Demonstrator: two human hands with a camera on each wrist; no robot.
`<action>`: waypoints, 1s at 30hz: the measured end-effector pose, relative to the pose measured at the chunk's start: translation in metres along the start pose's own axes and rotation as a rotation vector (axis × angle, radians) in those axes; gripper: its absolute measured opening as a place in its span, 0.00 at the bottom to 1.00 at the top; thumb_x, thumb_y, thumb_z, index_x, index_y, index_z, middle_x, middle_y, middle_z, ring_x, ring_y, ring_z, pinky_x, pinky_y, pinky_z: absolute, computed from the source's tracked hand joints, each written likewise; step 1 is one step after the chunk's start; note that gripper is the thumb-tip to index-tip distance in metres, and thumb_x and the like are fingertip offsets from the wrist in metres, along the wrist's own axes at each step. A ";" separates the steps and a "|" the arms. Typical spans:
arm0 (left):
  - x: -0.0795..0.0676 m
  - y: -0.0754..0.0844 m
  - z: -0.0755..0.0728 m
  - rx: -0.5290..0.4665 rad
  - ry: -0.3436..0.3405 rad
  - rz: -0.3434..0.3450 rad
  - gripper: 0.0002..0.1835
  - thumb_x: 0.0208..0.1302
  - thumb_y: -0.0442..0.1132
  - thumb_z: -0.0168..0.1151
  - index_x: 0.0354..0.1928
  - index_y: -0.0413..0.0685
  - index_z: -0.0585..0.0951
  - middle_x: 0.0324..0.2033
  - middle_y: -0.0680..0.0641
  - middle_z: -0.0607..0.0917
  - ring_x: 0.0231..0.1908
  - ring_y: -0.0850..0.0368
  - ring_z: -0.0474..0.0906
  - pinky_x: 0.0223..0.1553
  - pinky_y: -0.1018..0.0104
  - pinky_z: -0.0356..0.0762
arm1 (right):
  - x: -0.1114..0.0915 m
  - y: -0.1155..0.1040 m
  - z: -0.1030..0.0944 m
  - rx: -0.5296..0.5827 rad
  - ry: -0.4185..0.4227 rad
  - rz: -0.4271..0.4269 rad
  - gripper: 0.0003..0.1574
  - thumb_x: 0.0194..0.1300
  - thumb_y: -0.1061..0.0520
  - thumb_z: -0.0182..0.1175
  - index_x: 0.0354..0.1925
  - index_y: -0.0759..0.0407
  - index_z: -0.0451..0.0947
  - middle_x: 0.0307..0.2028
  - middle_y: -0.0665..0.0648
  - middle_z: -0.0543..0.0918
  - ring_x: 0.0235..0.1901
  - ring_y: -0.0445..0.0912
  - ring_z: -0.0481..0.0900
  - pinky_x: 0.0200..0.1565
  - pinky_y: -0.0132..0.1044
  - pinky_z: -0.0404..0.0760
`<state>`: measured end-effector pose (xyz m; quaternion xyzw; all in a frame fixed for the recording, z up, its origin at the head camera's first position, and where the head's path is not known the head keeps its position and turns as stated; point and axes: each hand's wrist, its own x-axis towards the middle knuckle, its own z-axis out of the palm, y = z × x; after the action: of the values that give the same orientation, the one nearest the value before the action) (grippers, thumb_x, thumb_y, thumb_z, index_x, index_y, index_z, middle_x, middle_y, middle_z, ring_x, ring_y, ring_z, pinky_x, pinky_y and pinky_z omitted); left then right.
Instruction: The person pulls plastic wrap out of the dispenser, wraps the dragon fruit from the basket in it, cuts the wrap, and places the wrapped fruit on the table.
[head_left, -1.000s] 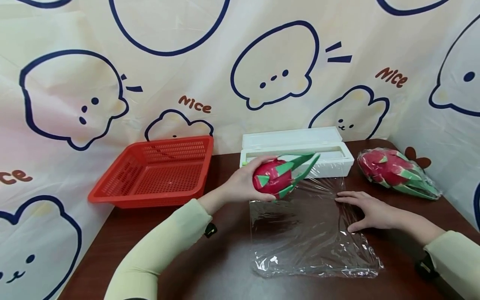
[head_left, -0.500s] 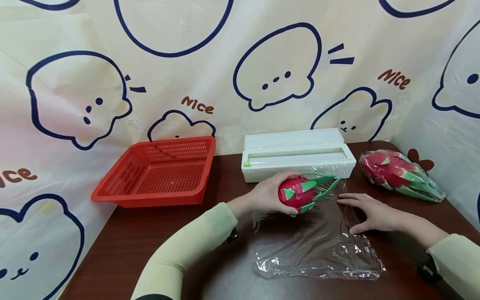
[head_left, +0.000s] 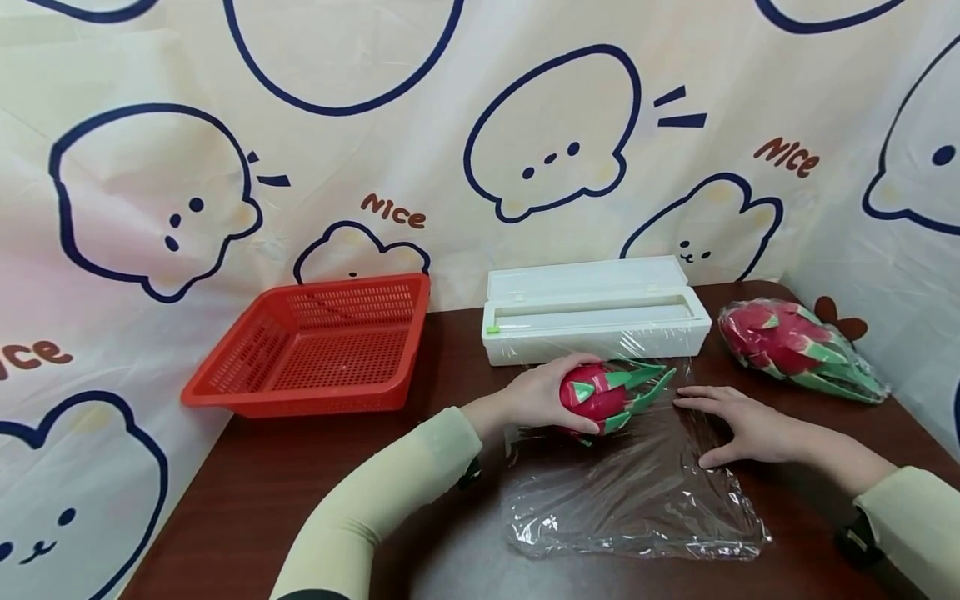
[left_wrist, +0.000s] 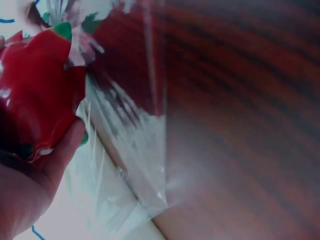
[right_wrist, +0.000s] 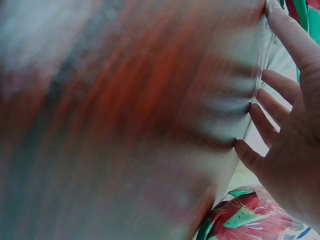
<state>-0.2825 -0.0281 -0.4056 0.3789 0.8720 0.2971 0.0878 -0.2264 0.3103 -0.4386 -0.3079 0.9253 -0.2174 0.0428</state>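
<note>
My left hand [head_left: 543,396] grips a red and green dragon fruit [head_left: 600,396] by its round end, over a sheet of clear plastic wrap [head_left: 622,500]. The fruit's green leaf tips point right. In the left wrist view, the thumb lies along the shiny red dragon fruit [left_wrist: 37,85], with creased plastic wrap [left_wrist: 130,135] beside it. My right hand [head_left: 750,425] rests with spread fingertips on the right edge of the wrap. Seen from the right wrist, the fingers [right_wrist: 275,85] touch the surface with their tips. The wrap runs up to a white wrap dispenser box [head_left: 592,342] with its lid raised.
A red perforated basket [head_left: 382,387] stands at the back left of the dark wooden table [head_left: 315,475]. A second dragon fruit [head_left: 795,346], covered in plastic wrap, lies at the back right. A cartoon-printed cloth [head_left: 450,167] hangs behind the table.
My left hand has carried the dragon fruit right and down, closer over the plastic wrap, and the dispenser box shows more fully. The right hand has stayed at the wrap's edge.
</note>
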 end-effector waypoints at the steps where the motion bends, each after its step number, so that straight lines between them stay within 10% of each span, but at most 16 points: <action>1: 0.000 0.000 0.000 0.003 -0.002 -0.010 0.47 0.45 0.63 0.74 0.68 0.70 0.62 0.53 0.58 0.73 0.49 0.63 0.71 0.41 0.68 0.76 | 0.000 -0.001 0.000 0.002 0.002 0.001 0.54 0.48 0.29 0.69 0.63 0.61 0.72 0.63 0.65 0.68 0.61 0.63 0.62 0.53 0.63 0.69; 22: 0.008 0.031 0.006 0.399 -0.009 -0.022 0.48 0.45 0.72 0.68 0.69 0.70 0.63 0.58 0.55 0.71 0.46 0.62 0.73 0.37 0.64 0.75 | -0.015 0.000 -0.010 -0.077 0.033 -0.005 0.45 0.52 0.30 0.67 0.60 0.54 0.76 0.63 0.59 0.73 0.60 0.58 0.70 0.53 0.52 0.74; 30: 0.002 0.027 0.006 0.362 0.025 0.014 0.50 0.44 0.71 0.69 0.70 0.70 0.61 0.60 0.55 0.70 0.48 0.60 0.73 0.39 0.63 0.76 | -0.024 -0.005 -0.020 -0.055 0.097 0.005 0.42 0.51 0.33 0.70 0.59 0.50 0.77 0.60 0.57 0.76 0.57 0.56 0.73 0.50 0.47 0.78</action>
<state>-0.2658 -0.0096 -0.3944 0.3906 0.9097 0.1408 0.0052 -0.2087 0.3286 -0.4197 -0.2958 0.9326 -0.2066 -0.0101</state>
